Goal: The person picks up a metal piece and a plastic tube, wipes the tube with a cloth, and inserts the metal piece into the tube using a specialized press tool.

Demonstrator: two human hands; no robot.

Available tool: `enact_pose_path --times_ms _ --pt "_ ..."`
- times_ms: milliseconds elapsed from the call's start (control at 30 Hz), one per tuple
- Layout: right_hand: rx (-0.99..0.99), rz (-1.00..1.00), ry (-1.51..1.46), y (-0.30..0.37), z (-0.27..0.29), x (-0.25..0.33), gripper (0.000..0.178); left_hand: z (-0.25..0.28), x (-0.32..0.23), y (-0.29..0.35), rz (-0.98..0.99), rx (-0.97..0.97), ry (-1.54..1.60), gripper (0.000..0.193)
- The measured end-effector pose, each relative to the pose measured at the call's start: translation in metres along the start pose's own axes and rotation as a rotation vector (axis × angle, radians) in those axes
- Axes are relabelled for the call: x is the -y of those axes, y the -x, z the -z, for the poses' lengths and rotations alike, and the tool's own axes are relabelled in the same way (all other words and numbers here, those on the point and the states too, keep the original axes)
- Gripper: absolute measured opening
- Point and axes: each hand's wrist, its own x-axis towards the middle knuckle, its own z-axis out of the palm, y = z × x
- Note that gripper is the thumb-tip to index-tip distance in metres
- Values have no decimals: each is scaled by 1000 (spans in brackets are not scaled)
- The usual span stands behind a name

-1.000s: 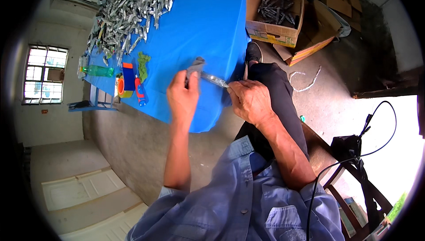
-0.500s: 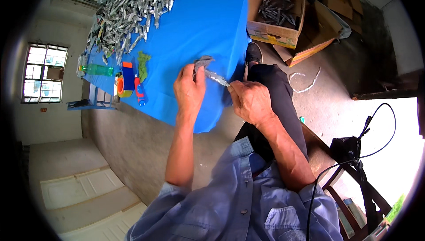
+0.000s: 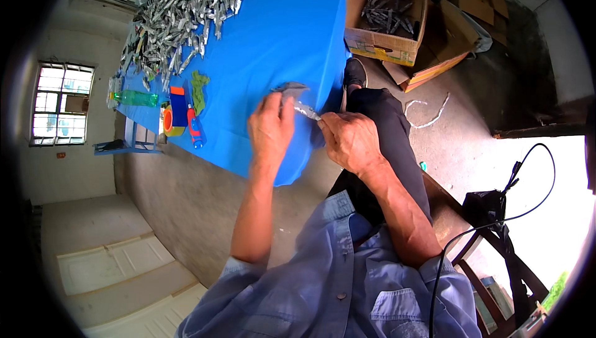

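Between my hands, over the table's near corner, is a slim silvery packet. My right hand pinches its near right end between thumb and fingers. A crumpled grey cloth is gripped in my left hand, and it is folded against the far left part of the packet, hiding that end. My left fingers are a little blurred. A large heap of similar silvery packets lies at the far left of the blue-covered table.
Left on the table are a green bottle, an orange-and-blue tape dispenser, a red-and-blue tool and a green cloth. An open cardboard box holding more packets stands beyond my right knee. A black cable hangs at right.
My left hand, with the grey cloth, has slid slightly right along the packet toward my right hand. My right hand keeps its pinch and has barely moved.
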Motion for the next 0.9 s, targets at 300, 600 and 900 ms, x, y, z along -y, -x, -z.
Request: enact_pose_path --times_ms 300,600,900 --pt "-22 21 15 2 -1 -3 19 7 -20 9 0 51 142 19" --pt "-18 37 5 1 0 -1 10 4 6 -2 25 -1 39 16" --pt "-44 -20 -33 -1 8 2 6 28 77 11 370 -137 322 29"
